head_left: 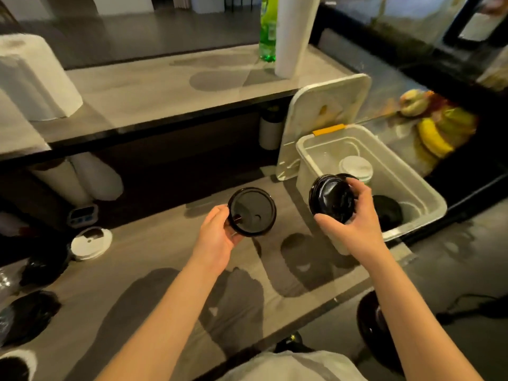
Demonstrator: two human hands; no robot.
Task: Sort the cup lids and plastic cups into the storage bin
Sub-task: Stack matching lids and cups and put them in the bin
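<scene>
My left hand (217, 237) holds a single black cup lid (253, 211) by its near edge, above the middle of the counter. My right hand (354, 218) grips a stack of black lids (331, 198), tilted on edge over the near left wall of the translucent storage bin (428, 204). Inside the bin lie a stack of white lids (356, 167) and a black lid (389, 210). A white lid (91, 242) rests on the counter at the left. More black lids (27, 316) lie at the far left edge.
The bin's white cover (324, 116) leans upright behind it. A small timer (82, 214) sits beside the white lid. Paper towel rolls (30, 78) and a green bottle (268, 28) stand on the upper shelf. Bananas (434, 138) lie at the right. A black stool (373, 325) is below the counter.
</scene>
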